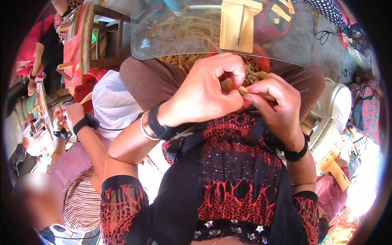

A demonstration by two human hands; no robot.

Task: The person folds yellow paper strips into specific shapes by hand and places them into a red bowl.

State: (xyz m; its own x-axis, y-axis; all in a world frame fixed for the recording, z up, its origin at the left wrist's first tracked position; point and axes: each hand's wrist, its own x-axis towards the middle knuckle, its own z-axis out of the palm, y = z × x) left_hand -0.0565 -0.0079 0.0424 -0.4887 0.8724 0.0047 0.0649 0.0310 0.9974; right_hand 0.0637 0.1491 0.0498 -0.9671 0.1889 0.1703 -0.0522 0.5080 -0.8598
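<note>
Seated posture seen from the head camera, which I watch remotely: the left hand (210, 92) curls into a ring, its thumb and forefinger pinching one end of a pale strip (267, 96); the right hand (283, 104) pinches the same strip between thumb and forefinger, just beside the left fingertips. The strip lies between the two hands, above the lap and close to the near edge of a glass worktop (296, 45). Just beyond the hands I see a red container (264, 62), partly hidden by them and by the glass; tangled pale strips lie within its visible rim. Through the worktop, a wider heap of strips (183, 30) shows to the left. On the glass stand a wooden block (230, 30) with a dark lengthwise slit and, at the far edge, a blue cup (175, 5), cut off by the frame, so I cannot tell its contents. Wood pieces (281, 13) lie to the block's right. Whether either container bears writing, I cannot tell at this size.
</note>
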